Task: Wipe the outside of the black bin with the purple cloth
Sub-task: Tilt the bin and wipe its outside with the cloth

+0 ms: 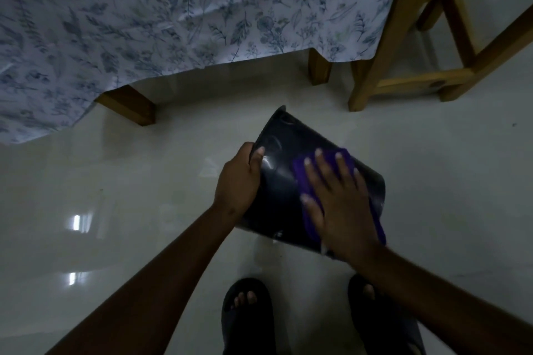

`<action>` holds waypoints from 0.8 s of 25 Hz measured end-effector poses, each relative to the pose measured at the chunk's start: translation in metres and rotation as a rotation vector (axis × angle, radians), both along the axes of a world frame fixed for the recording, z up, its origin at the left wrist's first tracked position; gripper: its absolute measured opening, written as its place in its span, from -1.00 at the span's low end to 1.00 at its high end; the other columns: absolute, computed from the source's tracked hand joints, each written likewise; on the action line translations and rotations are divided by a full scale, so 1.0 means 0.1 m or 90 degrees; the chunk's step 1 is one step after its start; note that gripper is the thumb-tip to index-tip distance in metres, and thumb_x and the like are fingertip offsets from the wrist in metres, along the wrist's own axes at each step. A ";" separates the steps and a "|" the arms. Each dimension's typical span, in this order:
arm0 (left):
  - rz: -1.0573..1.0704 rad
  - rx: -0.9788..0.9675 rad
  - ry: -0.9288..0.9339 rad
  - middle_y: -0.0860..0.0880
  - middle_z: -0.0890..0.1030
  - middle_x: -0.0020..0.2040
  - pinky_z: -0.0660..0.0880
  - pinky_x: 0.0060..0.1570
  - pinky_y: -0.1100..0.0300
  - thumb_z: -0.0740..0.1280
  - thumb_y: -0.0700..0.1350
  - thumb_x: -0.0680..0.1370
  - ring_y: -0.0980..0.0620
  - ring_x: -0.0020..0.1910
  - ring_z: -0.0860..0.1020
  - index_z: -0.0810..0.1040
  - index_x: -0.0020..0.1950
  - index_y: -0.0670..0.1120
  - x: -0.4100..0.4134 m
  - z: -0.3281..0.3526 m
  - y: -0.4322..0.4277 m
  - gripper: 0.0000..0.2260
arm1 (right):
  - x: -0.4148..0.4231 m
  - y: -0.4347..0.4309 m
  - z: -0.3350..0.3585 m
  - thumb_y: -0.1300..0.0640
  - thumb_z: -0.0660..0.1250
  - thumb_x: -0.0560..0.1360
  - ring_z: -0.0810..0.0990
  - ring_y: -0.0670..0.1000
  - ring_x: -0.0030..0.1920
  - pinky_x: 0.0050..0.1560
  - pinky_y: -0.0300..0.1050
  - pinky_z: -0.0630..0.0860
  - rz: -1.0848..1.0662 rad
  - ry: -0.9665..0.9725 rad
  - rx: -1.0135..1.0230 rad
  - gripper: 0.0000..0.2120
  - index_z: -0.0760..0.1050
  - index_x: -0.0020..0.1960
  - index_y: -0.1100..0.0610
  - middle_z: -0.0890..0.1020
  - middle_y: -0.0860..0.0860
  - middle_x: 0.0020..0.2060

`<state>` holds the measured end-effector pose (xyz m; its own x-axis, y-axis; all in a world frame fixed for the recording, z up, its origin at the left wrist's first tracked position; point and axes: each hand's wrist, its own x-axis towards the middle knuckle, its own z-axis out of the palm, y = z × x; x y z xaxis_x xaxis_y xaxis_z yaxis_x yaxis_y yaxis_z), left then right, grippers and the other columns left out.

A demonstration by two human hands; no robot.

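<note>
The black bin (pixel 281 190) is held tilted above the floor, its rim pointing away towards the table. My left hand (pixel 238 181) grips its left side near the rim, thumb on the outer wall. My right hand (pixel 339 204) lies flat with fingers spread on the purple cloth (pixel 307 179), pressing it against the bin's outer wall on the right. The cloth shows around my fingers and trails down past my wrist along the bin's right side.
A table with a blue floral cloth (pixel 173 14) and wooden legs (pixel 129 106) stands ahead. A wooden chair (pixel 403 66) is at the upper right. The floor (pixel 115 196) is glossy pale tile. My feet in dark sandals (pixel 248 314) are below the bin.
</note>
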<state>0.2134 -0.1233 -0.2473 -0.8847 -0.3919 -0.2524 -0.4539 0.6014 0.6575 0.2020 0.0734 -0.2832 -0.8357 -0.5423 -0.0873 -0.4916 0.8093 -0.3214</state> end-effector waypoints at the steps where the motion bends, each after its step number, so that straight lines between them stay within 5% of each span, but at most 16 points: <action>1: -0.003 -0.007 0.011 -0.03 0.62 -0.11 0.48 -0.21 0.16 0.03 0.07 0.66 0.01 -0.17 0.58 0.46 0.05 -0.07 -0.05 -0.01 0.00 -0.70 | 0.18 0.02 -0.01 -0.14 -0.01 0.60 0.01 0.19 0.55 0.46 0.25 0.12 0.045 0.018 0.003 -0.43 0.03 0.56 0.00 0.11 0.06 0.56; 3: -0.011 -0.015 0.028 -0.03 0.60 -0.17 0.46 -0.25 0.16 0.04 0.06 0.67 0.02 -0.22 0.56 0.46 0.00 -0.10 -0.10 0.01 0.01 -0.70 | 0.04 -0.04 -0.05 -0.16 -0.02 0.61 0.00 0.17 0.56 0.47 0.23 0.11 0.084 0.036 -0.012 -0.44 0.02 0.56 -0.02 0.09 0.05 0.57; 7: -0.009 -0.017 0.016 -0.05 0.59 -0.17 0.46 -0.23 0.13 0.03 0.06 0.66 -0.01 -0.21 0.55 0.44 -0.04 -0.11 -0.17 0.04 0.02 -0.68 | -0.65 -0.12 -0.03 -0.13 -0.04 0.63 0.23 0.14 0.50 0.45 0.15 0.24 -0.095 -0.084 -0.080 -0.47 0.09 0.54 0.04 0.23 0.07 0.53; 9: 0.003 -0.025 0.003 -0.01 0.58 -0.19 0.43 -0.31 0.22 0.02 0.07 0.66 0.04 -0.25 0.53 0.43 -0.05 -0.09 -0.18 0.05 0.04 -0.69 | -0.45 -0.05 -0.04 -0.12 -0.07 0.62 0.19 0.17 0.51 0.45 0.19 0.22 -0.118 -0.053 -0.043 -0.46 0.05 0.55 0.05 0.19 0.08 0.54; 14: 0.002 -0.044 0.010 0.08 0.50 -0.30 0.32 -0.39 0.31 0.03 0.04 0.67 0.14 -0.33 0.48 0.39 -0.10 -0.05 -0.15 -0.01 0.01 -0.73 | 0.13 -0.12 -0.01 -0.14 -0.05 0.61 -0.03 0.18 0.56 0.47 0.24 0.06 0.059 0.014 0.002 -0.43 -0.03 0.57 -0.01 0.04 0.05 0.57; 18: 0.002 -0.070 0.011 -0.03 0.56 -0.25 0.43 -0.33 0.15 0.01 0.07 0.67 0.03 -0.31 0.52 0.40 -0.08 -0.11 -0.16 0.03 0.06 -0.67 | -0.79 -0.21 0.02 -0.11 -0.04 0.64 0.28 0.13 0.47 0.44 0.09 0.24 -0.127 -0.139 -0.108 -0.49 0.13 0.53 0.06 0.28 0.08 0.51; 20: 0.014 -0.079 -0.007 -0.08 0.59 -0.21 0.44 -0.28 0.11 -0.01 0.08 0.66 -0.05 -0.27 0.55 0.41 -0.05 -0.12 -0.20 0.07 0.08 -0.65 | -0.70 -0.09 0.01 -0.10 -0.07 0.64 0.29 0.16 0.47 0.44 0.10 0.23 -0.169 -0.124 -0.086 -0.47 0.13 0.54 0.09 0.28 0.10 0.50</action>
